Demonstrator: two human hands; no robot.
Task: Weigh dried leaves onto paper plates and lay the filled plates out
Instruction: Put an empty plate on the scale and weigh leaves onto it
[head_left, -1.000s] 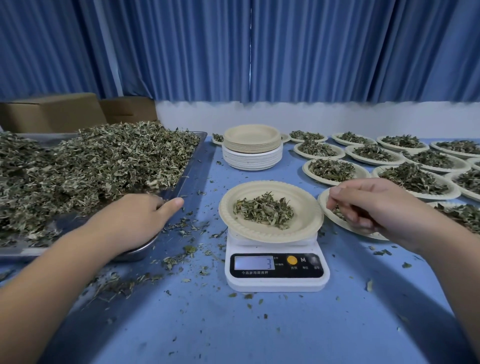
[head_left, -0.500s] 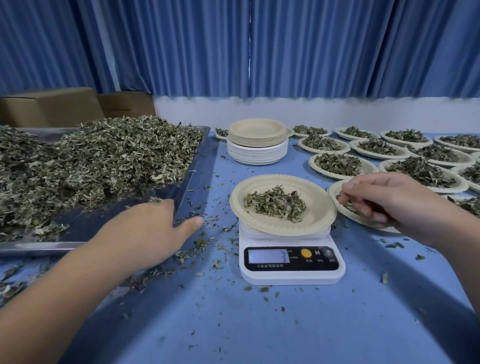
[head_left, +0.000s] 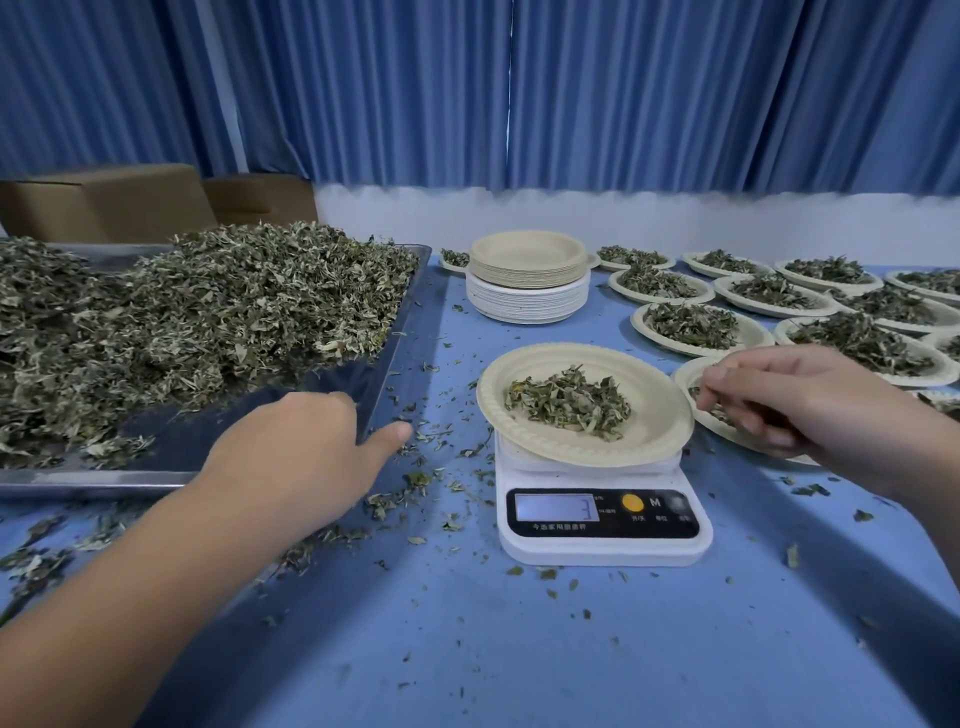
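Note:
A paper plate (head_left: 662, 434) with a small heap of dried leaves (head_left: 569, 402) sits on the white kitchen scale (head_left: 602, 540), whose display reads 3. My left hand (head_left: 306, 452) rests on the near right corner of the metal tray (head_left: 78, 483), thumb stretched toward the scale, fingers mostly hidden behind the hand. The tray holds a large pile of dried leaves (head_left: 208, 312). My right hand (head_left: 795, 410) hovers right of the scale with curled, bunched fingertips pinching at leaves in a filled plate (head_left: 684, 376).
A stack of empty plates (head_left: 527, 280) stands behind the scale. Several filled plates (head_left: 691, 325) lie in rows at the back right. Loose leaf crumbs (head_left: 415, 478) litter the blue tabletop. Cardboard boxes (head_left: 104, 202) sit behind the tray, below a blue curtain.
My left hand has slid forward and right off the tray's front rim onto its corner. The right hand has stayed over the same plate. The scale reading is unchanged.

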